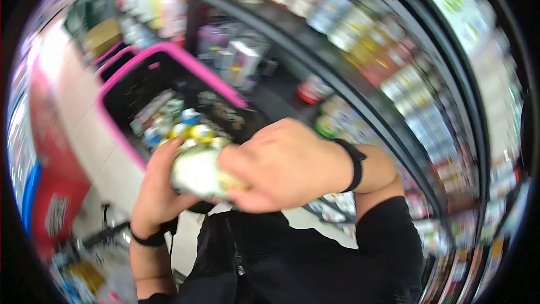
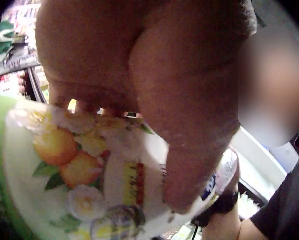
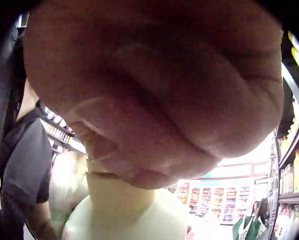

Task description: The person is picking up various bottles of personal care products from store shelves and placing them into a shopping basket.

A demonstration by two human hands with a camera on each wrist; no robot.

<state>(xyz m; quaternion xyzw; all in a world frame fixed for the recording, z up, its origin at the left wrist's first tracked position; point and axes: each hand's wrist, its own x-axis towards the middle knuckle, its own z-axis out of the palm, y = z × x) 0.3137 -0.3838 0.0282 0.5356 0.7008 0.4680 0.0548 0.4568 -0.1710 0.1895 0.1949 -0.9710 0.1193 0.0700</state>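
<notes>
My left hand point(image 1: 159, 188) grips a whitish bottle point(image 1: 197, 171) from the side, above the near end of a black basket with a pink rim point(image 1: 115, 129). Oranges and white flowers are printed on the bottle label point(image 2: 79, 167), and the left thumb point(image 2: 184, 175) lies across it. My right hand point(image 1: 278, 166) is curled round the cream-coloured cap point(image 3: 120, 192) of a pale bottle point(image 3: 124, 220). Beside that cap, a second pale, printed shape point(image 3: 68, 185) shows in the right wrist view. Most of the right fingers are hidden behind the palm there.
Inside the basket are several small bottles point(image 1: 188, 129) with blue and yellow parts, beside other packs. Shelves of bottles point(image 1: 332, 17) run along the right. A red-lidded jar point(image 1: 313, 90) stands on a lower shelf. Pale floor tiles point(image 1: 90, 141) lie left of the basket.
</notes>
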